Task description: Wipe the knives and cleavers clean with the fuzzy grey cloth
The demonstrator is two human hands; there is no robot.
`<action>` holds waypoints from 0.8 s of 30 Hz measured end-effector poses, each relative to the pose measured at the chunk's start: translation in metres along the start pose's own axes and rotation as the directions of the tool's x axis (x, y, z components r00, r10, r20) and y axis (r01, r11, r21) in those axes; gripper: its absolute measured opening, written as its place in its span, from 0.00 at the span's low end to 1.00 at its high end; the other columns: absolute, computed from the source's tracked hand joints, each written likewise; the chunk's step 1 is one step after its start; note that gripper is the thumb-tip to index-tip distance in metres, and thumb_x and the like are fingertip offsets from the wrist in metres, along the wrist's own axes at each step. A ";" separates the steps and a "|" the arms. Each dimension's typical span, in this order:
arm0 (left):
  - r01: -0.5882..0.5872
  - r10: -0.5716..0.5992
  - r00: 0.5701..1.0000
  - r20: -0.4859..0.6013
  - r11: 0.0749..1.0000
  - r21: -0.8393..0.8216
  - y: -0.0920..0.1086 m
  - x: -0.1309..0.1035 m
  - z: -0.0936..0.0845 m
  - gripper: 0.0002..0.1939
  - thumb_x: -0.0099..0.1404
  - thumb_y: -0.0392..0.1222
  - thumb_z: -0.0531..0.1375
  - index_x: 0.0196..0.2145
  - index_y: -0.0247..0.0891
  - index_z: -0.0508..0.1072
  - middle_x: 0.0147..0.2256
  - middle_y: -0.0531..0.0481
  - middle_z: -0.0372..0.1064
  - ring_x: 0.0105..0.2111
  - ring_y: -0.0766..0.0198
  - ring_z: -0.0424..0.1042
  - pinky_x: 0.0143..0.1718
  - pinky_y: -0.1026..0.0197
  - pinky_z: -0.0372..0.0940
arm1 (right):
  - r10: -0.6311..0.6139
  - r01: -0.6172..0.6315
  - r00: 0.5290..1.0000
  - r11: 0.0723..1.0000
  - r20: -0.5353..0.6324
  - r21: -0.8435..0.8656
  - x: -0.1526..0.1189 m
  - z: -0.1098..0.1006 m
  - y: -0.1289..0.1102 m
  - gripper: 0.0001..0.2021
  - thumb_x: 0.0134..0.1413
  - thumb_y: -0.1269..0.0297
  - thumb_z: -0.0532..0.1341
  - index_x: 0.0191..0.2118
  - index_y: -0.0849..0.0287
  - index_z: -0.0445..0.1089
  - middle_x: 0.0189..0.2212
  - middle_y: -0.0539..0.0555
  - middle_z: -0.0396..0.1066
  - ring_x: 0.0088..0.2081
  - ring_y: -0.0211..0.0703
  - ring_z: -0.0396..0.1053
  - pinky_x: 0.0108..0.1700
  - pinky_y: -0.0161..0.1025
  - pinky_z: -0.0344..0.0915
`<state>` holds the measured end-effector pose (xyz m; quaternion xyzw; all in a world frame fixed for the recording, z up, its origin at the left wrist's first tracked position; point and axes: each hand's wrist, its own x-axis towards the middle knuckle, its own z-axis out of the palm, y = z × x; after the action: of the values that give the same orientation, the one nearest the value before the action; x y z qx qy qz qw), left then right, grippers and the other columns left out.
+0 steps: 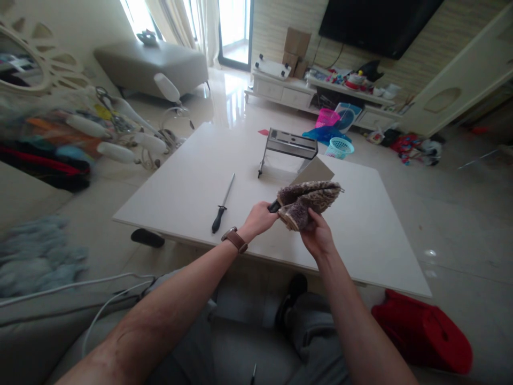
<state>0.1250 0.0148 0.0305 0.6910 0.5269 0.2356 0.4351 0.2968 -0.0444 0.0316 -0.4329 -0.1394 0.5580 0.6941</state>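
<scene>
My left hand point(260, 220), with a brown-strapped watch on the wrist, is closed around the black handle of a broad-bladed cleaver point(316, 170) over the table. A brown fuzzy cloth point(310, 198) is folded across the cleaver, hiding the middle of its blade. My right hand point(318, 232) grips this cloth from below, its thumb pressed on the fabric. To the left, a sharpening steel point(225, 202) with a black handle lies on the white table point(180, 187). Behind the cleaver stands a knife rack point(292, 143) with a slotted dark top.
Beyond the table are a light blue basket point(340, 147), a pink basket point(327, 116) and a low white cabinet point(280, 92). A lamp with white shades point(116, 152) stands at the left. A red stool-like object point(425, 331) sits on the floor at right.
</scene>
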 end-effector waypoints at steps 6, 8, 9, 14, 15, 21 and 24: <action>-0.061 0.063 0.995 0.079 0.998 -0.024 -0.001 -0.001 0.002 0.13 0.59 0.44 0.61 0.23 0.32 0.75 0.20 0.54 0.63 0.26 0.67 0.62 0.27 0.64 0.52 | 0.014 -0.014 1.000 1.000 -0.011 0.003 0.006 -0.008 0.012 0.19 0.46 0.71 0.74 0.46 0.55 0.76 0.44 0.49 0.82 0.45 0.42 0.79 0.53 0.42 0.76; -0.051 0.054 0.993 0.108 0.998 -0.026 -0.002 -0.001 0.002 0.13 0.59 0.44 0.61 0.23 0.32 0.75 0.20 0.54 0.64 0.25 0.67 0.62 0.27 0.64 0.52 | 0.054 -0.054 0.998 0.999 -0.022 0.001 0.005 -0.008 0.014 0.17 0.46 0.70 0.74 0.44 0.57 0.77 0.44 0.51 0.82 0.44 0.43 0.80 0.51 0.42 0.77; -0.057 0.059 0.991 0.118 0.998 -0.021 -0.003 -0.001 0.002 0.12 0.59 0.43 0.61 0.23 0.32 0.75 0.20 0.54 0.64 0.26 0.67 0.63 0.27 0.64 0.52 | 0.069 -0.069 0.997 0.998 -0.026 -0.001 0.005 -0.007 0.016 0.17 0.46 0.70 0.74 0.44 0.58 0.78 0.43 0.52 0.83 0.43 0.44 0.80 0.50 0.42 0.78; -0.131 0.127 0.983 0.131 0.991 0.022 -0.003 -0.003 0.002 0.12 0.59 0.41 0.60 0.22 0.32 0.73 0.21 0.54 0.64 0.27 0.67 0.63 0.29 0.64 0.52 | -0.004 0.000 0.991 1.000 -0.135 -0.031 0.004 -0.005 0.021 0.17 0.38 0.75 0.75 0.39 0.61 0.79 0.38 0.52 0.83 0.38 0.43 0.80 0.43 0.38 0.79; -0.137 0.132 0.982 0.132 0.990 0.023 -0.002 -0.003 0.002 0.12 0.59 0.41 0.60 0.21 0.32 0.72 0.21 0.54 0.63 0.27 0.67 0.63 0.29 0.64 0.52 | -0.035 0.029 0.986 0.999 -0.163 -0.040 0.004 -0.004 0.021 0.17 0.36 0.76 0.75 0.38 0.60 0.79 0.36 0.51 0.83 0.37 0.43 0.80 0.42 0.38 0.79; -0.134 0.133 0.983 0.130 0.991 -0.003 0.004 0.003 -0.002 0.14 0.58 0.42 0.60 0.19 0.35 0.65 0.19 0.57 0.54 0.24 0.69 0.56 0.26 0.64 0.48 | -0.140 0.127 0.971 0.989 -0.194 -0.079 0.007 -0.003 0.012 0.17 0.33 0.76 0.75 0.36 0.62 0.79 0.35 0.51 0.82 0.35 0.43 0.79 0.40 0.39 0.79; -0.146 0.148 0.985 0.089 0.989 -0.035 0.005 0.004 -0.006 0.14 0.58 0.42 0.60 0.19 0.36 0.62 0.19 0.58 0.51 0.23 0.71 0.53 0.24 0.64 0.46 | -0.157 0.146 0.974 0.986 -0.166 -0.077 0.009 -0.006 0.005 0.17 0.34 0.75 0.75 0.37 0.62 0.79 0.36 0.51 0.83 0.36 0.43 0.79 0.41 0.39 0.79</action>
<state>0.1245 0.0205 0.0370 0.7319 0.4508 0.2427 0.4497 0.3010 -0.0393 0.0218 -0.4897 -0.1298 0.4593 0.7297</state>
